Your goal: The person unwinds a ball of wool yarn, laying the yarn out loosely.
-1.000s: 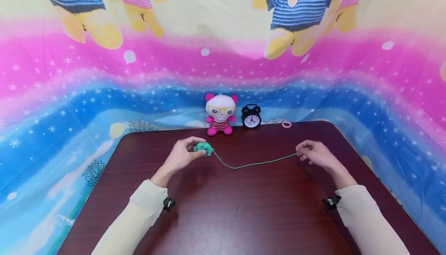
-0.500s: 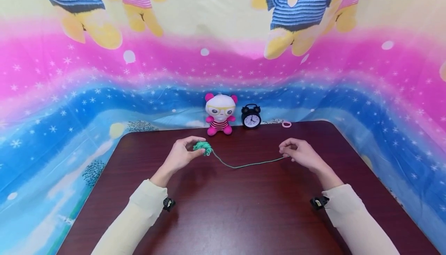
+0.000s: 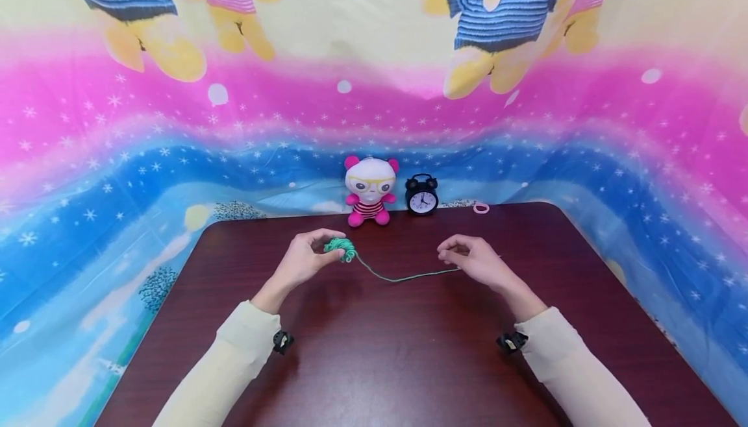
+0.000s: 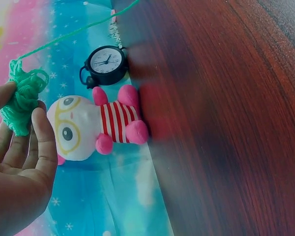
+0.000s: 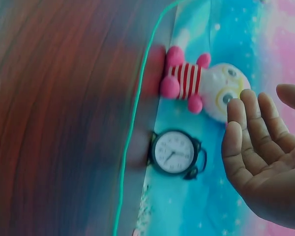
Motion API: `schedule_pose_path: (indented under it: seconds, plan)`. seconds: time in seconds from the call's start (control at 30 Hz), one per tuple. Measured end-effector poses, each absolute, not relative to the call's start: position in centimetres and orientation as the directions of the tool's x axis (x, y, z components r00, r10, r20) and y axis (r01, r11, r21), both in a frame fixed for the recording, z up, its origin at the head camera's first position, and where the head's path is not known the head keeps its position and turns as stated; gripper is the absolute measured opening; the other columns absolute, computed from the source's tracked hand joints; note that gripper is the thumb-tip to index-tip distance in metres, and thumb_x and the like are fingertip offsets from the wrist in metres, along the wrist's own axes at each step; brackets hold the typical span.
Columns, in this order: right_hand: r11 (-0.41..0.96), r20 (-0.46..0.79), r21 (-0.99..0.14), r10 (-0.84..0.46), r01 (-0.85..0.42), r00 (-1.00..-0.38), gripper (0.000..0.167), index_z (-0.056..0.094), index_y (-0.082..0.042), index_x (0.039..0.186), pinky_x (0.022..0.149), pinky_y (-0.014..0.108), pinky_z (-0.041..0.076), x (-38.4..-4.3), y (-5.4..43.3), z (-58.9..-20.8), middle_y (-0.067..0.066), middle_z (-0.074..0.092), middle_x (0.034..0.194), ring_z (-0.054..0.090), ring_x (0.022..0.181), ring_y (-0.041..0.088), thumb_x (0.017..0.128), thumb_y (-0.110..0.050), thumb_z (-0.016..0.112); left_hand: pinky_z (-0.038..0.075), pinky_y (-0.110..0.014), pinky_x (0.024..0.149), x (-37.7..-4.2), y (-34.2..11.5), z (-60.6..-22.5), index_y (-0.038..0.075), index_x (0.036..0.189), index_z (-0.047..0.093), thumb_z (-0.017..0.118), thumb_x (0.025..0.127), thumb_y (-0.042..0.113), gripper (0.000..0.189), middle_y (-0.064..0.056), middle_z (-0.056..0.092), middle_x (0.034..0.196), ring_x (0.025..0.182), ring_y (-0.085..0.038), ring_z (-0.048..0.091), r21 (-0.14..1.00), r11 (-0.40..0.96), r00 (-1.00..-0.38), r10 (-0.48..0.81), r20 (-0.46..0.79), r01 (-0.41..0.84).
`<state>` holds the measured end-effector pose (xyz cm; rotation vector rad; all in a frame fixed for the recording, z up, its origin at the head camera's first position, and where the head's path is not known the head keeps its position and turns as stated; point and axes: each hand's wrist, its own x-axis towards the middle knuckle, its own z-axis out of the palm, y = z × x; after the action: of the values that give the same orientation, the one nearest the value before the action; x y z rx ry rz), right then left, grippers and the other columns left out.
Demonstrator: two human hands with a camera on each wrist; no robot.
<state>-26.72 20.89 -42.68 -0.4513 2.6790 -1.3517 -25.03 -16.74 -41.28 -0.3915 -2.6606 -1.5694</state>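
Note:
A small bundle of green yarn (image 3: 340, 249) is pinched between the thumb and fingers of my left hand (image 3: 300, 259), over the far left part of the table. From the bundle a loose strand (image 3: 403, 279) sags down and runs right, passing behind my right hand (image 3: 476, 261). In the right wrist view that hand holds nothing. Its fingers (image 5: 258, 123) are loosely bent, the thumb (image 5: 291, 96) stands apart, and the green strand (image 5: 137, 93) passes well to one side of them.
At the table's back edge sit a pink-and-white plush panda (image 3: 371, 187) and a black alarm clock (image 3: 422, 195). A pink ring-shaped band (image 3: 481, 208) lies to their right. The dark wooden table (image 3: 386, 349) meets a printed cloth backdrop (image 3: 327, 115).
My right hand has moved left from the strand's far end toward the yarn bundle, leaving the strand where it was. The left hand has stayed still with the bundle.

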Motion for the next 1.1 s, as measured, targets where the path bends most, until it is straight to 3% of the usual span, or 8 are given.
schedule_pose_path:
  seconds: [0.3, 0.5, 0.73, 0.97, 1.1]
  plan:
    - [0.510, 0.062, -0.815, -0.393, -0.274, -0.917, 0.015, 0.071, -0.018, 0.107, 0.080, 0.031, 0.055, -26.0, 17.4, -42.7, 0.002, 0.073, 0.098, 0.069, 0.096, 0.026, 0.096, -0.028, 0.068, 0.054, -0.027, 0.070, -25.1, -16.6, -41.5, 0.018, 0.120, 0.071, 0.078, 0.088, 0.026, 0.034, -0.007, 0.074, 0.101, 0.081, -0.016, 0.066, 0.853, 0.456, -0.961, 0.218, 0.169, 0.254]
    - [0.504, 0.072, -0.815, -0.404, -0.287, -0.912, 0.015, 0.071, -0.020, 0.106, 0.078, 0.030, 0.053, -25.9, 15.5, -43.0, 0.003, 0.072, 0.099, 0.064, 0.090, 0.016, 0.095, -0.030, 0.068, 0.054, -0.028, 0.068, -25.0, -16.4, -41.4, 0.017, 0.121, 0.070, 0.078, 0.088, 0.027, 0.036, -0.006, 0.074, 0.097, 0.078, -0.017, 0.065, 0.853, 0.453, -0.957, 0.238, 0.164, 0.259]
    - [0.481, 0.070, -0.827, -0.425, -0.290, -0.902, 0.012, 0.071, -0.021, 0.105, 0.079, 0.032, 0.053, -25.8, 13.7, -43.1, 0.007, 0.072, 0.101, 0.065, 0.090, 0.015, 0.095, -0.028, 0.069, 0.054, -0.029, 0.068, -24.8, -16.3, -41.3, 0.013, 0.123, 0.070, 0.078, 0.088, 0.026, 0.038, -0.004, 0.074, 0.095, 0.078, -0.018, 0.066, 0.842, 0.467, -0.954, 0.249, 0.165, 0.268]
    - [0.475, 0.089, -0.823, -0.435, -0.313, -0.896, 0.009, 0.071, -0.022, 0.103, 0.077, 0.033, 0.053, -26.1, 12.2, -43.3, -0.003, 0.071, 0.096, 0.064, 0.089, 0.015, 0.095, -0.026, 0.069, 0.055, -0.030, 0.071, -23.6, -15.5, -39.6, 0.008, 0.123, 0.069, 0.076, 0.089, 0.018, 0.035, -0.011, 0.073, 0.098, 0.084, -0.032, 0.068, 0.846, 0.473, -0.958, 0.249, 0.142, 0.248]
    - [0.482, 0.094, -0.815, -0.438, -0.322, -0.894, 0.010, 0.071, -0.022, 0.104, 0.078, 0.032, 0.053, -26.4, 11.5, -43.4, -0.004, 0.071, 0.096, 0.065, 0.089, 0.014, 0.095, -0.026, 0.069, 0.055, -0.032, 0.072, -24.0, -15.5, -39.9, 0.009, 0.123, 0.068, 0.075, 0.090, 0.015, 0.035, -0.013, 0.073, 0.099, 0.085, -0.034, 0.068, 0.843, 0.482, -0.959, 0.249, 0.131, 0.240]
